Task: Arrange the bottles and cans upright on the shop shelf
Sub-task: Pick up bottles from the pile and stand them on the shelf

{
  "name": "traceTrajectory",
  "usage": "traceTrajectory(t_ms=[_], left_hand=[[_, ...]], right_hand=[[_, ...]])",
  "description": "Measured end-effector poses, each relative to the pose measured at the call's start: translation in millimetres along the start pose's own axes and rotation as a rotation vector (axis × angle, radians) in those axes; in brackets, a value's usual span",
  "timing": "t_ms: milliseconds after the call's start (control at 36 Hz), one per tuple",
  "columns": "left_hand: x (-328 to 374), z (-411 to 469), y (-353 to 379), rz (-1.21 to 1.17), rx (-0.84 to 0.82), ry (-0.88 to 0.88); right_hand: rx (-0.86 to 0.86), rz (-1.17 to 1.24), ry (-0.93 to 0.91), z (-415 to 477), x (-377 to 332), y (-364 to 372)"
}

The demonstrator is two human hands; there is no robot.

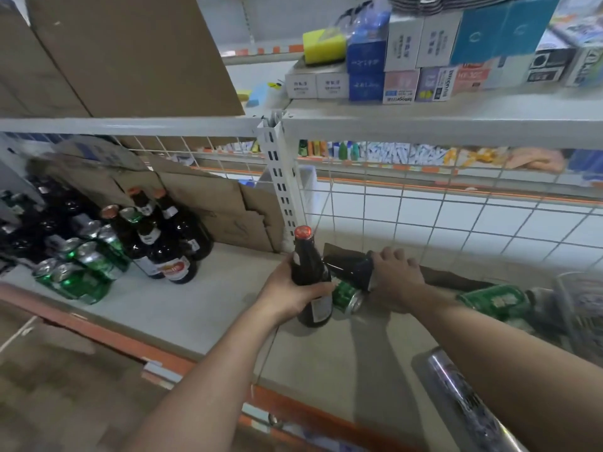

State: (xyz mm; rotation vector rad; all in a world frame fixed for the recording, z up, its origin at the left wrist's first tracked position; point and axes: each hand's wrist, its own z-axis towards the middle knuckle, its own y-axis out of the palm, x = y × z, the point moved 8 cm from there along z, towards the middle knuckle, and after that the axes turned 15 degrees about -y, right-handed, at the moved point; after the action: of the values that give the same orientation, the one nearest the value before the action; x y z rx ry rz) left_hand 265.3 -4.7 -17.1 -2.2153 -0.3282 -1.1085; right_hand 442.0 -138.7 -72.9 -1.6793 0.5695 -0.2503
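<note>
Your left hand (288,290) was wrapped around the lower body of the upright bottle (308,272), thumb on the near side, fingers curled round the far side. That dark glass bottle with the red cap stood with its base on the shelf (195,308), or just off it; the view could not settle which. Your right hand (396,277) lay over the wide end of the lying bottle (350,267), fingers curled over the top of it in a grip. That bottle was on its side, neck pointing towards the upright one and nearly touching it.

Just beneath the two, a green can (347,298) lay on its side against the foot of the upright bottle. A second green can (496,301) lay tipped over beyond your right forearm. Well apart to the left, the standing bottles (169,243) and standing cans (81,269) were already grouped, with cardboard (212,203) leaning behind them against the wire mesh (440,216).

Handling, as a judgement: the bottles looked full, so heavy for their size, rigid, smooth and breakable. A hold round the body where it is widest, as your left hand had, would carry the weight best; the neck is narrower and more likely to slip. The lying bottle was free to roll, and glass on glass so close together risked a knock. The cans looked light and thin-walled and would dent under a hard squeeze; a hold round the middle would suit them.
</note>
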Motion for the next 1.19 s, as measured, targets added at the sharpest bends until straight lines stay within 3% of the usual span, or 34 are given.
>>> traceTrajectory(t_ms=[139,306,389,500,667,1000,1194], left_hand=[[-16.4,9.4,-0.1,0.033,0.002,-0.067],[-28.6,15.1,5.3,0.033,-0.001,-0.093],[-28.3,19.2,8.6,-0.036,0.013,-0.099],[-22.9,26.7,17.5,-0.065,0.009,-0.072],[-26.2,31.3,31.2,-0.12,-0.044,-0.035],[-52.2,55.3,47.1,-0.184,-0.051,-0.004],[-23.4,23.5,2.7,-0.291,0.054,0.01]], right_hand=[[0.005,-0.065,0.008,2.4,-7.2,8.2],[0.067,0.092,0.08,-4.0,2.6,10.9],[0.16,0.281,0.132,-14.6,12.3,3.5],[0.457,0.685,0.19,-40.8,23.7,-7.9],[0.62,1.0,0.302,-73.2,28.7,5.8],[0.507,1.008,0.252,-66.5,36.4,27.7],[0.554,0.964,0.219,-81.2,7.3,-28.3]])
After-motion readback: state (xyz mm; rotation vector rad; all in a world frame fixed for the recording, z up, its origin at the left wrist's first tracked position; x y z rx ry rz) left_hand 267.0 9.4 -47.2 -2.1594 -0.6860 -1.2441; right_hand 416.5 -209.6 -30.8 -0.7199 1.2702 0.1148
